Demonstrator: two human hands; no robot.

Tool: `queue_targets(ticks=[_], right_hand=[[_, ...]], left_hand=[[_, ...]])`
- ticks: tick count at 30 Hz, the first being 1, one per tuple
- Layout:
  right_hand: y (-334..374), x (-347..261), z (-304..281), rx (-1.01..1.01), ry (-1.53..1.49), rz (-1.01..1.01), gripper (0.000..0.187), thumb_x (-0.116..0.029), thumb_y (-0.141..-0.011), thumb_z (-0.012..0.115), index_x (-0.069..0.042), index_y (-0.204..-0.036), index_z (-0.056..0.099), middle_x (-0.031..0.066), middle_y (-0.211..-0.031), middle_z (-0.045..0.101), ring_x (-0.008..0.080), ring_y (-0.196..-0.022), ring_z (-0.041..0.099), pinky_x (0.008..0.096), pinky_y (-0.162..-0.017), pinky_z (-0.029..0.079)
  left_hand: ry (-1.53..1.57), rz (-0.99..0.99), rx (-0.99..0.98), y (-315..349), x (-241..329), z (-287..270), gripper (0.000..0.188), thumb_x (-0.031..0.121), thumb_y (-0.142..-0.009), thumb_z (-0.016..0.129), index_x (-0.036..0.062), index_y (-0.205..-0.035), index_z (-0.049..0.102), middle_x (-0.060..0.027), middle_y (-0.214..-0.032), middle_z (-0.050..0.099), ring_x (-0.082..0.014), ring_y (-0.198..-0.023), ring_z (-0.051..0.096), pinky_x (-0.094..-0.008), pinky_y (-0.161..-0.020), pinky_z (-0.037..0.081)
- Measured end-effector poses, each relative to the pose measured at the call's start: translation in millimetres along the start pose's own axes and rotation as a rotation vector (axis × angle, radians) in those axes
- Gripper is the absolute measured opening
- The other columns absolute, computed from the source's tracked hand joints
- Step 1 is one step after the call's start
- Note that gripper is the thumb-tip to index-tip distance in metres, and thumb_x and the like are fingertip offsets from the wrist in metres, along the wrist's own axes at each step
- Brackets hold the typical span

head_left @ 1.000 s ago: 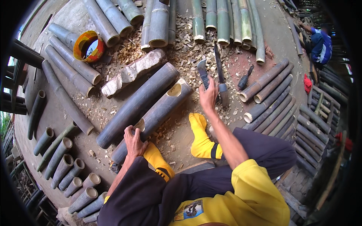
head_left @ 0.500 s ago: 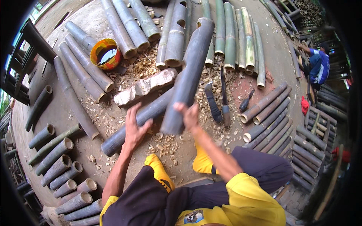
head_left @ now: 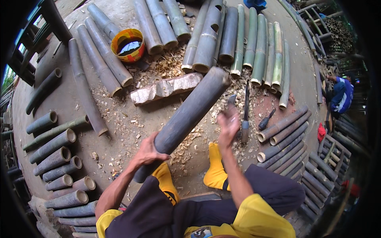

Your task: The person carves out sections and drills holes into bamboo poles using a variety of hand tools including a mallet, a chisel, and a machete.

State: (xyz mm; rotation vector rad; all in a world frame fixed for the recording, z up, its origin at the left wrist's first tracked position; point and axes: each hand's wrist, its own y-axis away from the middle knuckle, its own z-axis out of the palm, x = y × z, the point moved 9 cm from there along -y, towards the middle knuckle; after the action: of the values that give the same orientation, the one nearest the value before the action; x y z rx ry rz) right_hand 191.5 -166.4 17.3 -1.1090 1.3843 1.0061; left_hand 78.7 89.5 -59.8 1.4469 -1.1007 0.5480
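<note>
My left hand point(head_left: 149, 150) is closed round the lower part of a dark grey bamboo tube point(head_left: 186, 113), which slants up to the right between my feet and the wood block. My right hand point(head_left: 229, 123) holds nothing I can see; its fingers look apart, though somewhat blurred. It hovers over a dark-handled knife with a curved blade point(head_left: 231, 100), hiding much of the handle. Beside that hand lies a long, narrow blade with a thick handle point(head_left: 245, 133). Past the held tube, a pale, rough-hewn wood block point(head_left: 166, 88) rests among wood chips.
Bamboo tubes point(head_left: 260, 49) line the far side; more are stacked at left point(head_left: 57, 142) and right point(head_left: 283, 139). An orange-yellow bucket point(head_left: 127, 55) holds dark liquid. A small dark-handled tool point(head_left: 266, 120) lies right. A person in blue point(head_left: 342, 95) is at far right.
The notched tube has left my right hand; a dark tube now shows in the far row. My left hand has gripped and raised the other tube. My right hand has moved right.
</note>
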Motion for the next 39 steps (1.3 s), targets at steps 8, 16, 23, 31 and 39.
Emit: queue_targets(ticks=[8,16,23,31,39], right_hand=[[55,48,75,-0.541,0.062,0.279,0.096,-0.037,-0.062,0.080,0.003,-0.133,0.030,0.0205,-0.118,0.053,0.0275,-0.107,0.055,0.0367,-0.091,0.045],[94,128,56,-0.655,0.331,0.334,0.094,-0.033,-0.059,0.080,0.001,-0.132,0.031,0.0233,-0.121,0.051,0.0336,-0.111,0.053,0.0408,-0.096,0.042],[110,136,64,-0.720,0.326,0.395,0.092,-0.032,-0.059,0.080,0.002,-0.130,0.033,0.0233,-0.118,0.053,0.0329,-0.110,0.054,0.0405,-0.094,0.042],[154,150,25,-0.758,0.476,0.545,0.085,-0.028,-0.057,0.081,0.003,-0.123,0.036,0.0233,-0.114,0.055,0.0331,-0.107,0.055,0.0392,-0.092,0.044],[100,106,21,-0.924,0.628,0.449,0.099,-0.042,-0.062,0.081,0.000,-0.138,0.032,0.0214,-0.116,0.057,0.0266,-0.098,0.061,0.0382,-0.087,0.047]], left_hand=[[0.365,0.158,0.005,-23,33,69,0.091,0.039,-0.067,0.077,-0.0024,-0.131,0.027,-0.0237,-0.123,0.044,-0.0292,-0.117,0.044,-0.0373,-0.098,0.038],[-0.666,0.172,0.485,-69,14,-63,0.088,0.019,-0.058,0.079,0.0083,-0.134,0.037,-0.0168,-0.131,0.042,-0.0343,-0.125,0.037,-0.0428,-0.103,0.034],[-0.914,0.112,0.416,-136,-8,-99,0.081,0.005,-0.057,0.072,0.0171,-0.130,0.040,-0.0039,-0.125,0.049,-0.0244,-0.118,0.045,-0.0516,-0.089,0.039],[-0.892,0.171,0.457,-81,-20,-63,0.089,0.010,-0.056,0.074,0.0172,-0.137,0.038,-0.0073,-0.129,0.047,-0.0277,-0.116,0.045,-0.0482,-0.092,0.036],[-0.561,0.235,0.654,-15,-3,-51,0.072,0.016,-0.059,0.073,0.0126,-0.126,0.047,-0.0155,-0.125,0.046,-0.0335,-0.117,0.044,-0.0421,-0.099,0.037]])
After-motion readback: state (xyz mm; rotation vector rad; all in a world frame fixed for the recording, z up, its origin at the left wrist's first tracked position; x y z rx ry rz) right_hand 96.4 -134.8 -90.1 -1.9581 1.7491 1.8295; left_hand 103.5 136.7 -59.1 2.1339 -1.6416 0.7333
